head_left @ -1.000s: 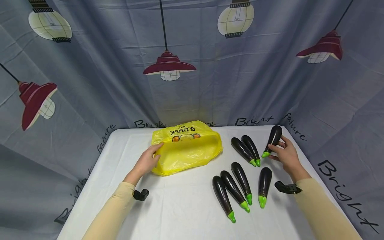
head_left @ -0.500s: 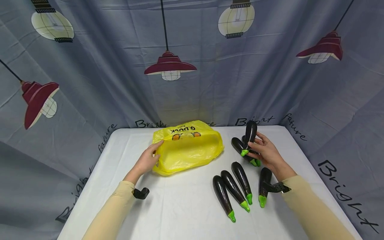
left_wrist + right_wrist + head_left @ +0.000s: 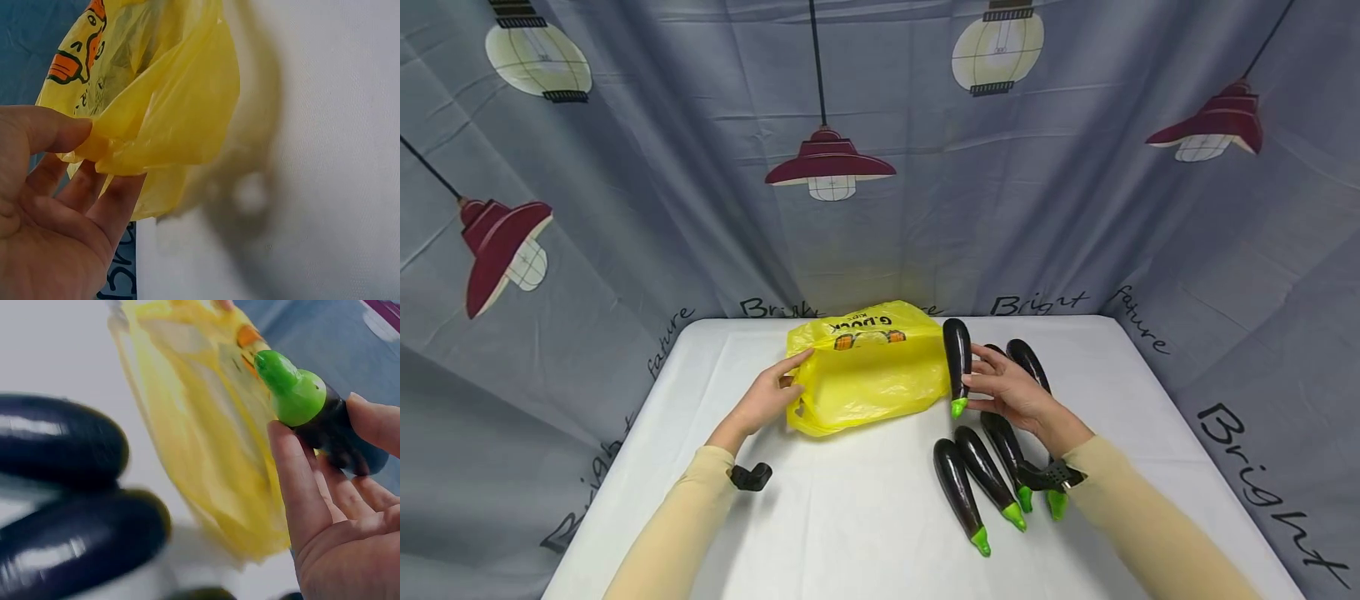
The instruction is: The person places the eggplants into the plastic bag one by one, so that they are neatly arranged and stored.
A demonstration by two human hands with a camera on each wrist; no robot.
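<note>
A yellow plastic bag point(image 3: 872, 392) with a printed duck face lies at the back middle of the table, its mouth spread. My left hand point(image 3: 767, 397) pinches the bag's left edge between thumb and fingers, plainly seen in the left wrist view. In my right hand point(image 3: 1011, 392) an eggplant point(image 3: 957, 358) is held off the table, green stem end down in the head view, beside the bag's right edge. The right wrist view shows thumb and fingers around the dark body of this eggplant point(image 3: 334, 434), with the yellow bag point(image 3: 194, 425) behind it.
Several more eggplants lie on the white table point(image 3: 842, 517): one near eggplant point(image 3: 958, 496), others beside it, and a far eggplant point(image 3: 1027, 358) behind my right hand. My right forearm partly covers some. A printed curtain point(image 3: 880, 242) hangs behind the table.
My right hand has carried the eggplant leftward from the table's right side, over the other eggplants, to the bag's right edge. The left hand keeps its grip on the bag.
</note>
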